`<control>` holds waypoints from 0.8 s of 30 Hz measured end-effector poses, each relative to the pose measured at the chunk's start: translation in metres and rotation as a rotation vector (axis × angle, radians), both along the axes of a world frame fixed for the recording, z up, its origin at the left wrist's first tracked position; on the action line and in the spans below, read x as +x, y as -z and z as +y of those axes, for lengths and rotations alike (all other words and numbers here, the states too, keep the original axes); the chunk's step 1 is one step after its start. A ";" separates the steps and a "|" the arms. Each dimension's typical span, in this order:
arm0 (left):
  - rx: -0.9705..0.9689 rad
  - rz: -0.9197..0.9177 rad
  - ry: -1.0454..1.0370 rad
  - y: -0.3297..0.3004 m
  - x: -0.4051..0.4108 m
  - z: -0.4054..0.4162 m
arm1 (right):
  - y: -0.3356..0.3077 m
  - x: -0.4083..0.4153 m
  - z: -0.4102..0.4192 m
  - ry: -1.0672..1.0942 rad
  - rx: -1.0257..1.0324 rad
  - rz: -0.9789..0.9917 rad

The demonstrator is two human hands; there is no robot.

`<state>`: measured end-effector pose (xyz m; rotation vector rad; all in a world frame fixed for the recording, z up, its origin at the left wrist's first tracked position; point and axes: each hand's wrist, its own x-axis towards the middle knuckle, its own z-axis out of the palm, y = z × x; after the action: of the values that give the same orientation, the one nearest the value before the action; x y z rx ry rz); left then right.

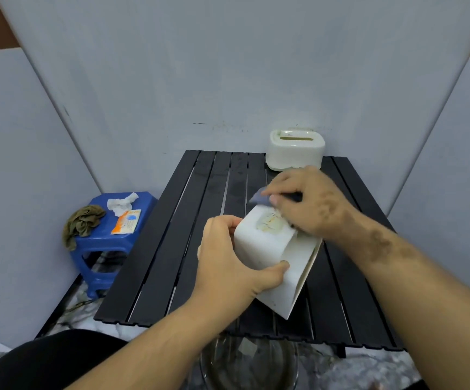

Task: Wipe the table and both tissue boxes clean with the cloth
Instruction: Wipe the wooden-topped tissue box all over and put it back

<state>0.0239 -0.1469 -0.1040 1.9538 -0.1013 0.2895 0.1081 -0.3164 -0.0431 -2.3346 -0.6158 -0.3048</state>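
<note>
Your left hand (pixel 228 254) was wrapped round the near white plastic tissue box (pixel 267 249), fingers over its far-left edge and thumb curled across the near face, holding it tipped up off the black slatted metal table (pixel 172 249) near the middle, a bit toward the right edge. The box's flat base panel (pixel 298 277) hung open, angling down to the tabletop. Your right hand (pixel 309 204) was up at the box's far top, fingers curled and pinching a small blue-grey cloth (pixel 259 199) and pressing it against the stained, yellowish patch (pixel 270 222) on the top face. So both hands were on the job, close together on the one box, one gripping it and the other gripping the cloth.

The second tissue box (pixel 295 149), cream-white with rounded corners and a slot on top, sat upright at the far right corner of the table, right by the grey wall panel (pixel 228 80), well apart from your hands.

Off the table's left edge stood a blue plastic stool (pixel 98 243) carrying an olive-green rag (pixel 82 223) draped over its left side, a crumpled white tissue (pixel 120 204) and an orange-and-white packet (pixel 125 222). Below the table's near edge there was a clear round bowl (pixel 250 364) on the floor.
</note>
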 end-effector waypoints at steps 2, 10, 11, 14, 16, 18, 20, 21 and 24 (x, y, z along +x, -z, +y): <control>0.013 0.002 -0.003 -0.001 -0.001 -0.001 | 0.002 0.015 -0.012 0.137 0.130 0.101; -0.011 -0.011 -0.004 0.003 -0.002 0.003 | 0.001 -0.018 0.016 -0.051 -0.088 -0.070; -0.025 -0.004 -0.002 0.003 -0.002 0.004 | 0.002 -0.027 0.019 -0.109 -0.074 -0.085; -0.040 0.016 -0.001 0.003 -0.002 0.007 | 0.006 -0.038 0.021 -0.189 -0.032 -0.089; -0.045 0.017 0.002 0.002 -0.002 0.008 | 0.006 -0.039 0.018 -0.232 -0.021 -0.098; -0.052 0.016 0.002 0.002 -0.003 0.009 | 0.003 -0.039 0.012 -0.290 -0.027 -0.084; -0.050 0.025 0.002 0.002 -0.003 0.009 | -0.001 -0.040 0.001 -0.353 -0.052 -0.060; -0.051 0.027 0.003 0.002 -0.002 0.009 | -0.004 -0.040 -0.007 -0.373 -0.062 -0.047; -0.035 0.019 -0.005 0.003 0.000 0.007 | -0.011 -0.036 -0.028 -0.362 -0.078 -0.003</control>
<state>0.0235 -0.1395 -0.1070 1.9216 -0.0779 0.2742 0.0723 -0.3448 -0.0322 -2.2403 -1.0484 -0.1188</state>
